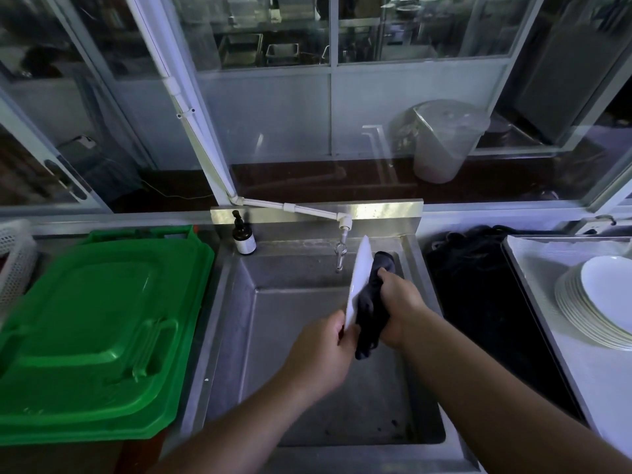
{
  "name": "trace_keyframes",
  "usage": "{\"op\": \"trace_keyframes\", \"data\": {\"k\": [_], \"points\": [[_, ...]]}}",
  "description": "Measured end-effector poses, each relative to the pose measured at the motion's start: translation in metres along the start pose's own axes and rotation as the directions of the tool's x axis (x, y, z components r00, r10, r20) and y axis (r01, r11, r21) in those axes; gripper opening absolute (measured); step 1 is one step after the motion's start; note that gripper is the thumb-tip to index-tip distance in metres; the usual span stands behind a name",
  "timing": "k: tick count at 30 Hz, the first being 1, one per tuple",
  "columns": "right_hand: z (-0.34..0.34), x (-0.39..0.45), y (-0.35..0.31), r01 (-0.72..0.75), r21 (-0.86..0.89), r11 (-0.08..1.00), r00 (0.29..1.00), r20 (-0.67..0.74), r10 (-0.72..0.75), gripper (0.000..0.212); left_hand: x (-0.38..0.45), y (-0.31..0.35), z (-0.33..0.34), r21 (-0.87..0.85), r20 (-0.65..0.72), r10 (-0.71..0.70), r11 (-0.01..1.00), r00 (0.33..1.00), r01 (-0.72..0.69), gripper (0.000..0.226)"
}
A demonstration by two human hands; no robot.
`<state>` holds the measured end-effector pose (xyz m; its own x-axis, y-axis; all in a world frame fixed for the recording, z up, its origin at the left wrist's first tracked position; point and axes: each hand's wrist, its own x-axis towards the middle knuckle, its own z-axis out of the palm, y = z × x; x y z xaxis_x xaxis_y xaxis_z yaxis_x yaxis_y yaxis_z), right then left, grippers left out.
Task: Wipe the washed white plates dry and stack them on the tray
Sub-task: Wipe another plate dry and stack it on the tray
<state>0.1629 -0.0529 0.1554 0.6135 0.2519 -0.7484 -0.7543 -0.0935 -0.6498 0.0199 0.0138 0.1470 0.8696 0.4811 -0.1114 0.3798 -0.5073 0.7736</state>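
- Two bare forearms reach in from the bottom edge and meet over the sink (260, 354).
- Far left, a white mesh basket (13, 261) shows only in part at the frame edge.
- Next to it, a green lid (99, 330) lies flat on the counter, its moulded handle facing up.
- At the sink's back left corner stands a dark pump bottle (243, 238) with a white label.
- Left hand (321, 354) grips the lower edge of a plate (358, 278), fingers curled round the rim.
- That plate is held on edge above the basin, nearly upright, its top close to the tap (341, 249).
- A white pipe (297, 209) runs along the backsplash to the tap.
- Right hand (398, 302) clutches a dark cloth (371, 313) and presses it against the plate's right face; part of the cloth hangs below the hand.
- Right of the sink lies a dark heap (478, 285); what it is cannot be made out.
- Further right sits a metal tray (533, 285) with a pale lining.
- On the tray rests a stack (595, 302) of white plates, cut off by the frame's right edge.
- Behind the glass, a translucent bin (444, 142) stands on the floor.
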Motion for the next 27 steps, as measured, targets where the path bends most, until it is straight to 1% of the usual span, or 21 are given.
{"op": "trace_keyframes", "data": {"k": [2,3,5,6,7,9,10,11,12,13,15,17,19,21,23,25,27], "points": [[-0.007,0.001,-0.006,0.005,0.034,0.999,1.0,0.02,-0.006,0.04,-0.001,0.0,-0.001,0.048,-0.003,0.055,0.997,0.999,-0.054,0.038],[-0.01,0.0,-0.01,-0.005,0.057,0.998,0.999,0.054,0.002,0.039,-0.002,-0.001,0.0,0.059,-0.007,0.082,0.995,0.997,-0.081,0.034],[-0.016,-0.001,-0.018,-0.011,0.091,0.996,0.995,0.105,0.002,0.04,-0.001,-0.005,0.002,0.111,-0.003,0.127,0.986,0.992,-0.126,0.018],[-0.019,0.0,-0.022,-0.009,0.114,0.993,0.992,0.127,-0.005,0.041,-0.001,-0.005,0.002,0.148,-0.002,0.142,0.979,0.99,-0.14,0.019],[-0.023,-0.001,-0.026,-0.006,0.135,0.991,0.986,0.168,-0.017,0.045,-0.001,-0.005,0.002,0.183,-0.005,0.15,0.972,0.989,-0.146,0.026],[-0.033,-0.002,-0.033,-0.021,0.169,0.985,0.962,0.272,-0.026,0.064,-0.001,-0.006,0.001,0.242,0.015,0.178,0.954,0.984,-0.176,0.04],[-0.039,-0.003,-0.036,-0.025,0.157,0.987,0.946,0.322,-0.027,0.073,0.0,-0.006,0.0,0.273,0.047,0.198,0.94,0.979,-0.203,0.048],[-0.045,-0.004,-0.039,-0.024,0.121,0.992,0.933,0.36,-0.021,0.077,0.001,-0.008,-0.001,0.301,0.085,0.217,0.925,0.973,-0.232,0.055],[-0.05,-0.004,-0.042,-0.017,0.086,0.996,0.922,0.388,-0.017,0.075,0.002,-0.009,-0.002,0.324,0.124,0.228,0.911,0.966,-0.256,0.059],[-0.054,-0.004,-0.044,-0.008,0.054,0.999,0.916,0.401,-0.015,0.068,0.004,-0.011,-0.003,0.353,0.153,0.228,0.896,0.962,-0.268,0.063],[-0.064,-0.002,-0.045,-0.004,0.005,1.0,0.918,0.396,0.002,0.054,0.004,-0.014,-0.002,0.426,0.179,0.223,0.86,0.958,-0.28,0.066],[-0.071,-0.002,-0.043,-0.001,-0.034,0.999,0.923,0.385,0.014,0.047,0.001,-0.017,0.001,0.495,0.187,0.236,0.815,0.953,-0.3,0.068],[-0.077,-0.001,-0.039,-0.005,-0.033,0.999,0.923,0.385,0.017,0.045,-0.002,-0.021,0.002,0.547,0.167,0.302,0.763,0.939,-0.343,0.071],[-0.081,0.0,-0.034,-0.026,-0.01,1.0,0.92,0.391,0.028,0.043,-0.002,-0.025,0.0,0.563,0.122,0.408,0.722,0.905,-0.402,0.062],[-0.083,-0.002,-0.028,-0.031,0.011,0.999,0.917,0.398,0.025,0.046,-0.004,-0.026,-0.006,0.501,0.092,0.432,0.759,0.897,-0.416,0.058],[-0.083,-0.006,-0.023,-0.003,0.044,0.999,0.916,0.4,-0.015,0.044,-0.006,-0.031,-0.014,0.401,0.031,0.385,0.841,0.922,-0.364,0.071],[-0.082,-0.011,-0.019,0.028,0.102,0.994,0.918,0.391,-0.066,0.04,-0.008,-0.037,-0.022,0.245,-0.055,0.278,0.935,0.959,-0.257,0.085]]}}
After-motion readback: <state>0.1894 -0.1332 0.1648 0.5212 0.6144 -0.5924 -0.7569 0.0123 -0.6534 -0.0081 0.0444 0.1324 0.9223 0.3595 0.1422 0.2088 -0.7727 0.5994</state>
